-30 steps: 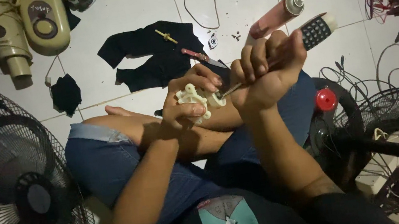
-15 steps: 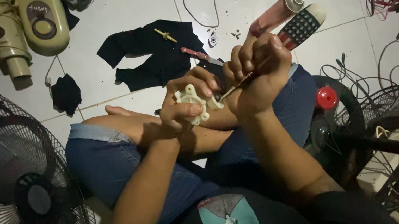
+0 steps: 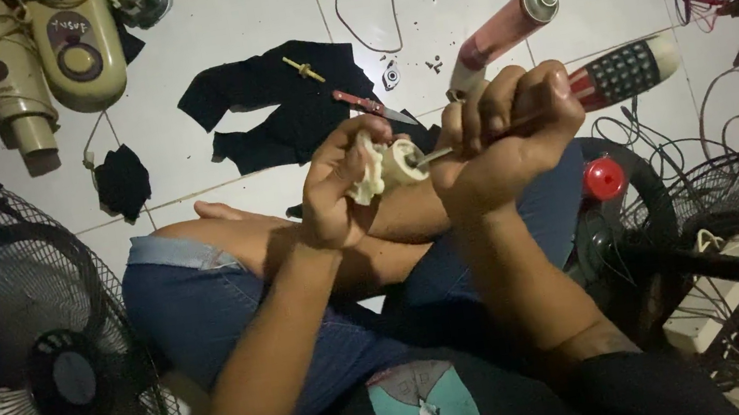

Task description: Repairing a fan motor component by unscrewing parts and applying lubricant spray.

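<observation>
Above the lap, over the tiled floor (image 3: 243,12) strewn with fan guards (image 3: 26,327), the left hand (image 3: 338,193) is clenched around a small cream plastic fan part (image 3: 388,168); the right hand (image 3: 500,134) fists a thin screwdriver (image 3: 453,148) whose tip meets it. Best to keep the tool square to the part, pressing gently, the left grip firm.

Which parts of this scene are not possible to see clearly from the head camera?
- Tool tip: the thin tool in the right hand goes into the cream plastic part; its end is hidden inside.
- Tool handle: wrapped by the right hand's fingers.
- Back of the cream plastic part: covered by the left hand.
- Fan grille: cut off by the left edge, in dark shadow.
- Small bits on the tiled floor: too small to identify.
</observation>
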